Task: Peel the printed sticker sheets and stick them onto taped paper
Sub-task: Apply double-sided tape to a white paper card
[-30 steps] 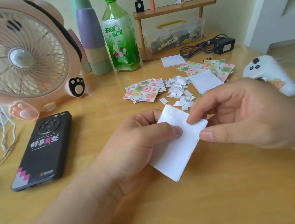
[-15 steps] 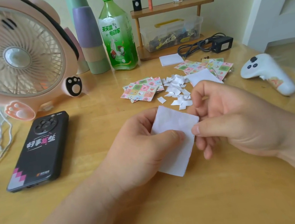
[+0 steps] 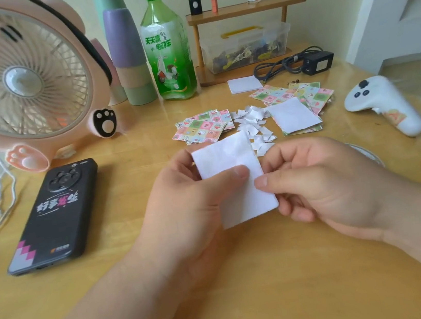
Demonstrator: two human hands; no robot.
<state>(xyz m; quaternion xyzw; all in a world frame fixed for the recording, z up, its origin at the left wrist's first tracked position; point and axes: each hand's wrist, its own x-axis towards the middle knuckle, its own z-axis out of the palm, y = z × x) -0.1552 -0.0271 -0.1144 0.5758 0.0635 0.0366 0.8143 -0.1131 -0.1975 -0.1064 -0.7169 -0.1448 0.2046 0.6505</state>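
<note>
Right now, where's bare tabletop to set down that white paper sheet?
Free: near strip of wooden table below left hand and right hand; gap between black rectangular phone and left hand. Crowded: beyond them, colourful printed sticker sheets, white paper scraps, white plastic controller.

- A person's bare left hand (image 3: 189, 205), seen at the centre of the frame, with its forearm uncovered all the way to the lower left corner.
- The bare right hand (image 3: 329, 183), right of centre, with an equally uncovered forearm reaching the lower right edge.
- Both thumbs carry short, rounded, unpainted nails.
- Creases line the knuckles of the right hand's fingers.
</note>
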